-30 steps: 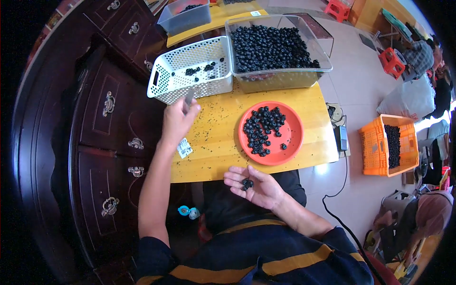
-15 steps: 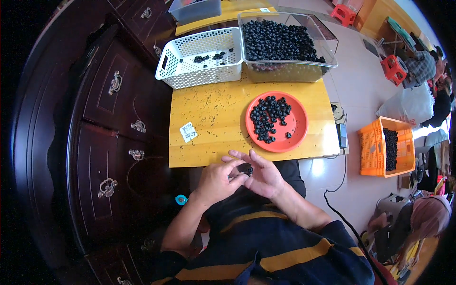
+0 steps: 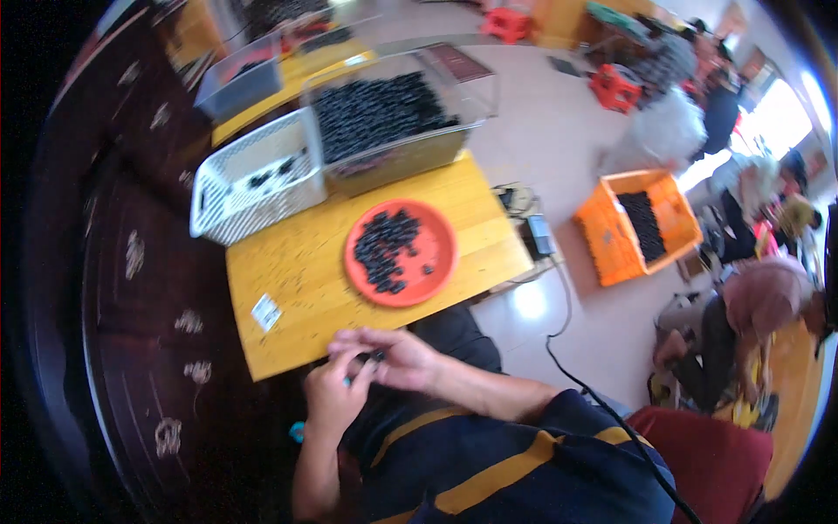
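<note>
My left hand [image 3: 334, 393] is closed in a pinch at a small black piece [image 3: 376, 355], in front of the table's near edge. My right hand [image 3: 403, 360] lies against it from the right, fingers stretched out toward the left and palm beside the piece. Blur and the fingers partly hide the piece, so its exact shape is unclear. Just beyond my hands, a round red plate [image 3: 443, 278] on the yellow table [image 3: 319, 306] bears many small black ring-like pieces [image 3: 384, 240].
Behind the plate stand a white perforated basket [image 3: 253, 214] with a few black pieces and a clear bin [image 3: 393, 162] heaped with them. A white label [image 3: 266, 312] lies at left. Dark cabinets [image 3: 131, 349] flank me. An orange crate [image 3: 602, 253], a cable [image 3: 563, 349] and other people [image 3: 751, 306] are at right.
The whole view has swung and tilted, shifting the table and my hands left and lower in the picture. My hands stay together around the black piece; the right fingers now look closer together.
</note>
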{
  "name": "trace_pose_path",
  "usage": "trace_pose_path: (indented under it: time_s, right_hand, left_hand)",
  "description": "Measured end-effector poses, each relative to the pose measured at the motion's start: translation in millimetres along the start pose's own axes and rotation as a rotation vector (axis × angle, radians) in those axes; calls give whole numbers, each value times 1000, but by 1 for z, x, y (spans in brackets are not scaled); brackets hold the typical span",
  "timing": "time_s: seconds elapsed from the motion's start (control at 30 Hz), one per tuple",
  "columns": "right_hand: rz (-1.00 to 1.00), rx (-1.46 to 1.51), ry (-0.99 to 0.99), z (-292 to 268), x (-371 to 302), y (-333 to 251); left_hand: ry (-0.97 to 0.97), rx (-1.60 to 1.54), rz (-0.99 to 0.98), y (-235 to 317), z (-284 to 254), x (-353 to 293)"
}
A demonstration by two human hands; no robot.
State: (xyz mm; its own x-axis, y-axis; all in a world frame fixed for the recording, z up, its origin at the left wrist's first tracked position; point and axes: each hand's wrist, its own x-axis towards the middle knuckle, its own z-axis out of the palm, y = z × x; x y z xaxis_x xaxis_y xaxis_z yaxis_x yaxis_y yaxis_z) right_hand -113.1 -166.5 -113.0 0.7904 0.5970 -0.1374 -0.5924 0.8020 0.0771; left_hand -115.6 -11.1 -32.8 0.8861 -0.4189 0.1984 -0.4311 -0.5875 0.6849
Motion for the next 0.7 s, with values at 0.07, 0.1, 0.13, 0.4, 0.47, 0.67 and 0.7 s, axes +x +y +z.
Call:
trace_pose_path:
  time_s: [0.07, 0.1, 0.13, 0.4, 0.47, 0.67, 0.7]
  right_hand:
    - [16, 18, 78, -1, 3, 0]
    - [14, 34, 74, 1, 3, 1]
    - [15, 52, 70, 3, 2, 1]
    - [-2, -13, 95, 13, -11, -5]
    - [-10, -46, 91, 14, -15, -7]
    - [-84, -651, 71, 17, -30, -9]
    - [-69, -652, 120, 28, -31, -5]
  left_hand:
    - [20, 32, 8, -1, -2, -3]
    - [-11, 41, -25, -3, -6, -6]
    - [-42, 53, -60, -4, -7, -7]
    - [-35, -32, -78, 14, -3, -5]
    - [2, -51, -8, 9, 0, -4]
    - [70, -77, -59, 21, -13, 5]
    - [74, -83, -52, 20, -13, 5]
